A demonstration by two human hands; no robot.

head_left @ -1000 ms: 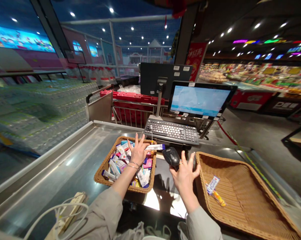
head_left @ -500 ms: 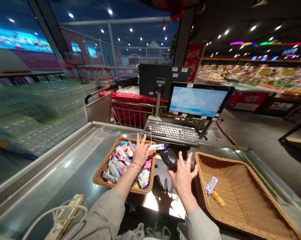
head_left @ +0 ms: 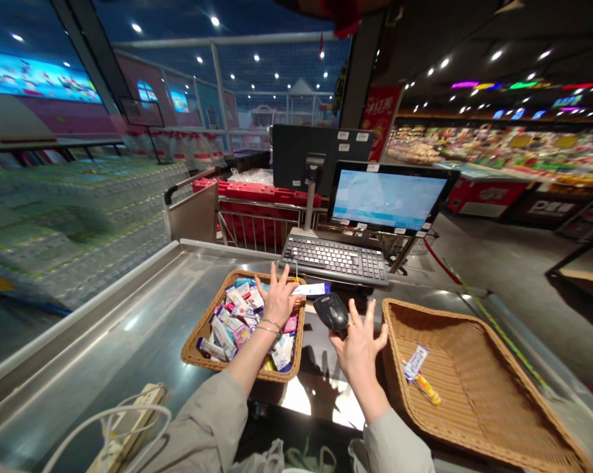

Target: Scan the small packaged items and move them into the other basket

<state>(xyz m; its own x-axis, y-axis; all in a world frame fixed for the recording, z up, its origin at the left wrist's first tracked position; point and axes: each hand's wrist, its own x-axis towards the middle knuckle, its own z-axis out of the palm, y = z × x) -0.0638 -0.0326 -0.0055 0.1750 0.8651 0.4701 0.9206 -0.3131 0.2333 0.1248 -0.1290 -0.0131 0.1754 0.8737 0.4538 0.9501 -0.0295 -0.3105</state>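
Note:
My left hand (head_left: 277, 303) is over the left wicker basket (head_left: 192, 351), pinching a slim white and blue packet (head_left: 313, 289) between thumb and finger, its free end pointing right. Under that hand, the basket holds a heap of small wrapped packets (head_left: 234, 322). My right hand (head_left: 359, 341) grips a black barcode scanner (head_left: 331, 311), whose head faces the packet; some of its fingers are raised. Inside the larger wicker basket (head_left: 478, 368) on the right lie a white and blue packet (head_left: 416, 362) and an orange one (head_left: 428, 389).
Beyond my hands stand a keyboard (head_left: 335, 257), a lit screen (head_left: 389, 198) and a second monitor (head_left: 296, 157) seen from behind. A power strip (head_left: 129, 427) with white cables lies on the metal counter (head_left: 153, 322) at the lower left. A shopping cart (head_left: 257, 226) is behind the counter.
The packet in my left hand has turned slightly, showing more of its white face. Both hands keep nearly the same place; the whole view has shifted a little.

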